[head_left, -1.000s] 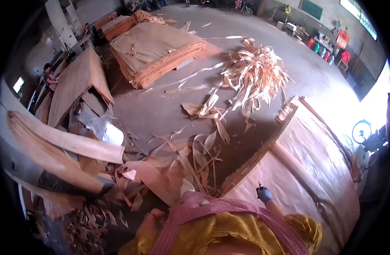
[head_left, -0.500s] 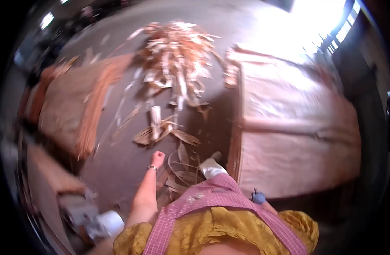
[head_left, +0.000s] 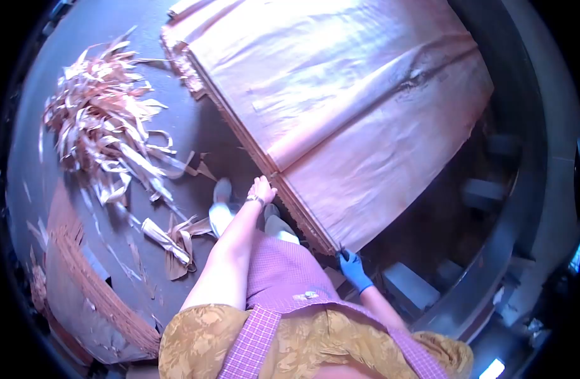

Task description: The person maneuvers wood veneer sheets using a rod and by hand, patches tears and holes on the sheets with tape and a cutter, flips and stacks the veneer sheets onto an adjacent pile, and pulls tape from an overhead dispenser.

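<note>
A large stack of thin, pale wood veneer sheets (head_left: pixel 378 189) fills the upper middle, a raised fold running across its top sheet. My left hand (head_left: pixel 263 189), bare with a wristwatch, is closed beside the stack's near edge, close to the fold's end. What its fingers hold, if anything, is hidden. In a blue glove, my right hand (head_left: pixel 354 268) is closed at the stack's near corner. A small dark object (head_left: pixel 343 251) sticks out from its fingers, too small to name.
A heap of veneer strips (head_left: pixel 107 120) lies on the floor to the left, with a rolled piece (head_left: pixel 165 240) near my feet. Another veneer stack (head_left: pixel 94 303) stands at lower left. Grey blocks (head_left: pixel 410 287) sit right of my gloved hand.
My view has turned right and come closer to the large stack. My left hand has moved from above the floor to the stack's edge; my right hand has come to its corner.
</note>
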`<move>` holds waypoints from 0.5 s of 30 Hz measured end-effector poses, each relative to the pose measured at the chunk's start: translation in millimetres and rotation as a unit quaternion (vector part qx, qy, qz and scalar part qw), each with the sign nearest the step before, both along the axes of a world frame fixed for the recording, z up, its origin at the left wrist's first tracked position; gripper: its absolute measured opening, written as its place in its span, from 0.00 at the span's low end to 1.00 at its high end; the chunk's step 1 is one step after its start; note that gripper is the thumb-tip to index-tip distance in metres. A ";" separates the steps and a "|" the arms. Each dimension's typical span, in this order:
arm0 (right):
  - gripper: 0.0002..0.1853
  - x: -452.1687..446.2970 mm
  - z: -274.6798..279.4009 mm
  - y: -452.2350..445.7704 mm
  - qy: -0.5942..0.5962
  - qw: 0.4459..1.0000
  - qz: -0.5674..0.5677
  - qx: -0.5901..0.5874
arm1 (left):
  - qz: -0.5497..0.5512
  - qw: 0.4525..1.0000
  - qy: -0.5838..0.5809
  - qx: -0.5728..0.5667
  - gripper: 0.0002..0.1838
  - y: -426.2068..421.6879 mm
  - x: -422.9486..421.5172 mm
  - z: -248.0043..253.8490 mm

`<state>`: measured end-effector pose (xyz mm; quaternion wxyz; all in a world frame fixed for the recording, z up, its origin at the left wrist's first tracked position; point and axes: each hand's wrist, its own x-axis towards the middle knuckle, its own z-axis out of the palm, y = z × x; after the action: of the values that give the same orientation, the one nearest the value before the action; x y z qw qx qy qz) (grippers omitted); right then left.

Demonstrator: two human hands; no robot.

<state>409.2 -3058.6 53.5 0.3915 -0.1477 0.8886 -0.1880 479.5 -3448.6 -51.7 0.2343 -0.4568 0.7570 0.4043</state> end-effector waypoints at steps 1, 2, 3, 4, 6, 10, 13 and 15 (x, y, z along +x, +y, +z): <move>0.12 13.0 -12.3 12.2 -0.023 1.000 -0.018 0.006 | 0.000 0.999 -0.031 0.012 0.30 -8.1 -21.4 -19.7; 0.11 27.8 -17.9 16.7 -0.013 0.999 -0.027 0.014 | -0.028 0.997 -0.058 0.029 0.35 -15.1 -37.7 -40.4; 0.11 38.2 -9.1 5.9 -0.024 0.998 -0.053 0.031 | -0.057 0.994 -0.088 0.020 0.31 -16.7 -50.5 -58.8; 0.12 42.4 -17.6 -1.7 -0.012 0.998 -0.042 0.036 | -0.099 0.988 -0.107 0.056 0.27 -26.0 -64.6 -68.2; 0.12 59.7 -29.8 -25.1 -0.019 0.995 -0.065 0.067 | -0.158 0.980 -0.116 0.046 0.22 -29.2 -69.9 -89.2; 0.11 44.0 -66.2 -139.3 0.040 0.993 -0.106 -0.013 | -0.282 0.957 0.005 0.070 0.19 -39.8 -58.1 -66.7; 0.17 1.8 -90.5 -243.6 0.011 0.928 -0.339 -0.156 | -0.276 0.944 0.135 0.117 0.19 -47.8 -50.7 -9.8; 0.23 -19.5 -99.4 -286.3 0.105 0.909 -0.364 -0.175 | -0.251 0.945 0.174 0.115 0.21 -46.6 -51.0 27.8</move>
<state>389.7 -3344.9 -45.9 0.1687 0.1010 0.8695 -0.4532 428.5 -3495.2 -23.9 0.2434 -0.1440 0.8248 0.4896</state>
